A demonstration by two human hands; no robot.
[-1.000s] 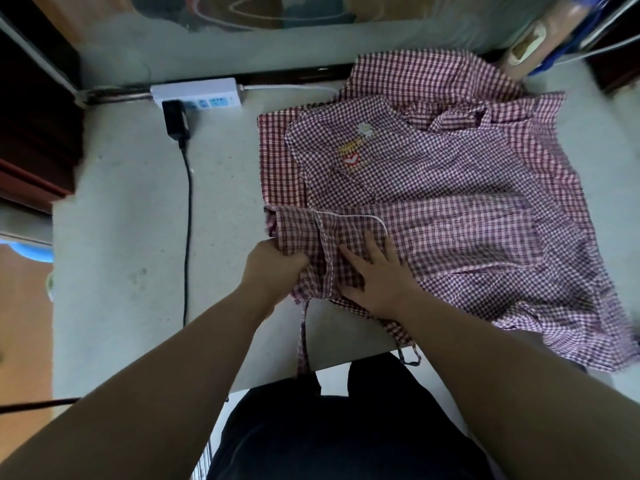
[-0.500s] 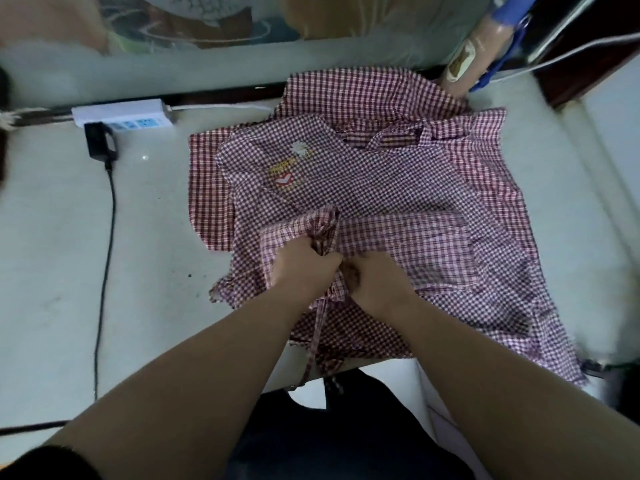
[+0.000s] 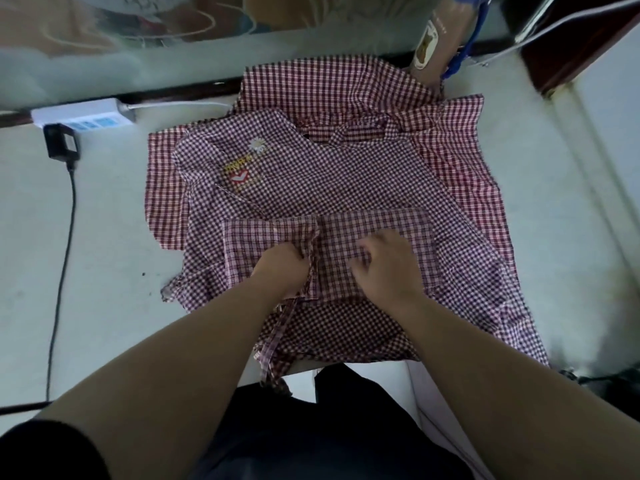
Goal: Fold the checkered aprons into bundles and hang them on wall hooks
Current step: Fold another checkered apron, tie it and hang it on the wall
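Note:
Red-and-white checkered aprons lie piled on the pale tabletop (image 3: 104,271). The top apron (image 3: 346,188) carries a small daisy and a yellow-red logo patch (image 3: 242,168). Its near part is folded into a flat band (image 3: 381,226) across the middle. My left hand (image 3: 280,268) grips the cloth at a vertical fold in that band. My right hand (image 3: 384,265) rests on the band just to the right, fingers curled into the fabric. An apron tie (image 3: 273,348) hangs over the table's near edge. Another apron (image 3: 311,81) shows underneath at the back.
A white power strip (image 3: 83,114) lies at the back left, with a black plug (image 3: 60,142) and its cord running down the table's left side. A brown bag with blue handles (image 3: 440,39) stands at the back right. My dark trousers are below the table edge.
The near part of the top apron was gathered up and now lies folded flat as a wider band. My right hand went from flat to curled on the cloth. The view shifted right.

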